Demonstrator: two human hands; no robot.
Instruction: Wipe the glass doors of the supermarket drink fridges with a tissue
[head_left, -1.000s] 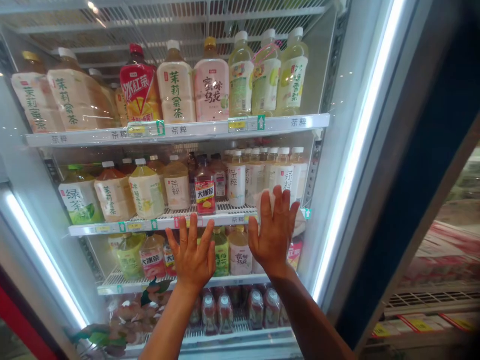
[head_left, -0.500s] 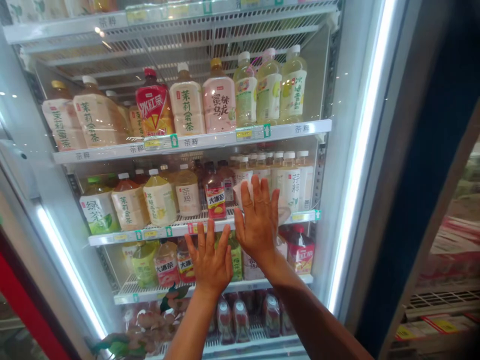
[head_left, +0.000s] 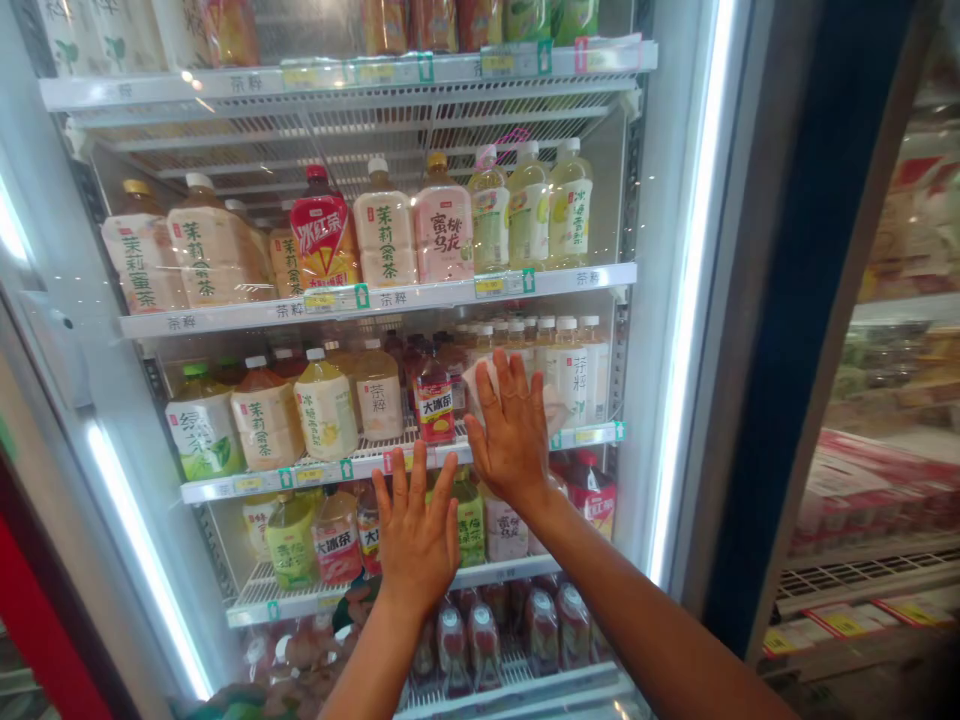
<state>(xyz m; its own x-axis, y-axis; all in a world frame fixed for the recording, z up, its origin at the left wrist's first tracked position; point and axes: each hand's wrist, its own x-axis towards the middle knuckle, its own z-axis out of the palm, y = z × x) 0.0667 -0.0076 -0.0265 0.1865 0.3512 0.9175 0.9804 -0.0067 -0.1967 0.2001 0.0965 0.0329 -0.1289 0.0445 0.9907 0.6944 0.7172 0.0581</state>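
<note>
My left hand [head_left: 416,540] lies flat with its fingers spread against the glass door of a drinks cooler. It holds nothing. Higher up and to the right, my right hand [head_left: 514,430] presses a pale, thin cloth [head_left: 555,408] flat to the same glass. Most of the cloth is hidden under the palm and fingers; its edges show on both sides. Through the glass, a dark iced tea bottle [head_left: 435,400] stands on the shelf left of my right hand. Several white-labelled bottles [head_left: 577,370] are behind and right of that hand.
Shelves [head_left: 390,298] of bottled drinks fill the cooler. Bright light strips [head_left: 694,300] run up both sides, with a dark frame [head_left: 795,330] to the right. An open shelf of packaged goods [head_left: 862,500] stands at far right. A red edge [head_left: 37,600] crosses the lower left.
The view has tilted up slightly, so more of the top shelf shows. Against the bottles, my right hand and the cloth have shifted slightly up and left. My left hand stays flat on the glass.
</note>
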